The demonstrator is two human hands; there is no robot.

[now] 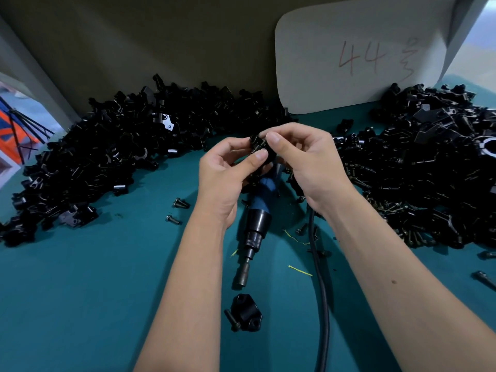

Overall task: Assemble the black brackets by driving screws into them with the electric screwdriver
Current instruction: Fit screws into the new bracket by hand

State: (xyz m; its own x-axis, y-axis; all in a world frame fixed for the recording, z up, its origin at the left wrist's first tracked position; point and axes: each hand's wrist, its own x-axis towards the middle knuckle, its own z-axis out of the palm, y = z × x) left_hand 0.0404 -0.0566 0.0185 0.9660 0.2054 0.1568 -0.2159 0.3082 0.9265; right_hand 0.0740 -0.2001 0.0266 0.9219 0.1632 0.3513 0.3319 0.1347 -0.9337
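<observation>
At the centre of the frame both hands meet over a small black bracket (259,146). The left hand (228,175) curls its fingers round it from below, thumb pressed on its near side. The right hand (308,159) pinches its upper edge between thumb and forefinger. Under the hands the electric screwdriver (255,229) lies on the teal worktop (94,277), tip toward the bottom of the frame. Just below the tip sits another bracket (245,312) with a screw (231,319) beside it. Heaps of brackets fill the left (107,146) and right (429,167).
</observation>
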